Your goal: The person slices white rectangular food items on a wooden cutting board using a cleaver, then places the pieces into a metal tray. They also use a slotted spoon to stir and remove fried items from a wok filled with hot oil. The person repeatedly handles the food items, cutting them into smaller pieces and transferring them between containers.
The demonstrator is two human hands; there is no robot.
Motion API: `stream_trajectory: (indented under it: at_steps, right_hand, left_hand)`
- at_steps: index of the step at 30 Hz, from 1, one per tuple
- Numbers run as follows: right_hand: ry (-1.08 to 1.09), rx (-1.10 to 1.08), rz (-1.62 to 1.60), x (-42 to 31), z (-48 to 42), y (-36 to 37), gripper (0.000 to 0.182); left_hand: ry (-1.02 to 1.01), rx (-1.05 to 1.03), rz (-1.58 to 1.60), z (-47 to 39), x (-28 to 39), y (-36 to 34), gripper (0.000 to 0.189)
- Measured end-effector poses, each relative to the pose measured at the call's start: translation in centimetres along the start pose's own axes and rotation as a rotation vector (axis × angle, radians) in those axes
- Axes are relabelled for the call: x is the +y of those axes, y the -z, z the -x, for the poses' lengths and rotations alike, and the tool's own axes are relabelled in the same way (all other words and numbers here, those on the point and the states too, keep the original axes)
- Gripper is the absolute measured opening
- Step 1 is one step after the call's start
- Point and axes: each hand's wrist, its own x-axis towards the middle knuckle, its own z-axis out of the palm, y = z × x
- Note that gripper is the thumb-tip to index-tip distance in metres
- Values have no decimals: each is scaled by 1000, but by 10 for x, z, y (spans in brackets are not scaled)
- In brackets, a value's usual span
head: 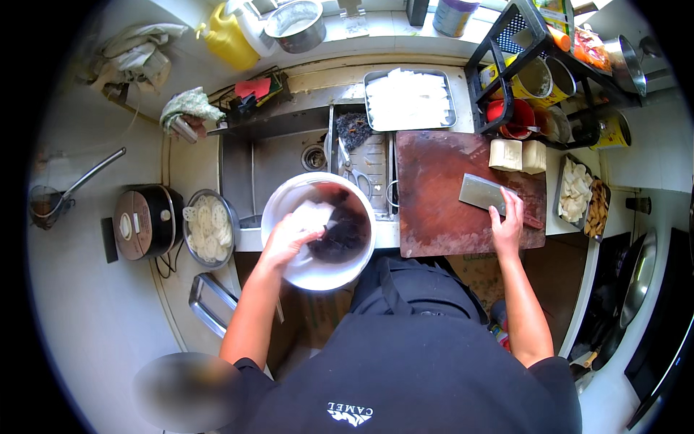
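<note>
My left hand [293,238] is over a white round tub [275,266], its fingers closed on a blurred white cloth or sheet [314,216]. Dark matter lies in the tub. On the red-brown cutting board [434,200], my right hand [508,219] rests at the handle end of a cleaver [480,191] that lies flat; whether the fingers grip it is unclear. Two pale blocks [506,154] stand at the board's upper right corner. Behind the board, a metal tray [410,128] holds many white strips.
A steel sink [282,146] with scissors [359,178] beside its basin lies ahead. Lotus root slices fill a bowl [234,238] at left, near a rice cooker [149,222] and an empty metal tray [214,304]. A black rack [493,65] and trays of cut food [574,190] stand at right.
</note>
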Motion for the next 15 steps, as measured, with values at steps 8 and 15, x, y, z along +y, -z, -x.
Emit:
stream_trajectory:
  at_steps: [8,15]
  right_hand:
    - [90,-70,-115,-79,-24,-8,51]
    - [309,-218,-374,-185,-29,-3,39]
  left_hand:
    - [-172,98,55,34,27,11,35]
    - [-18,158,202,37,19,18,42]
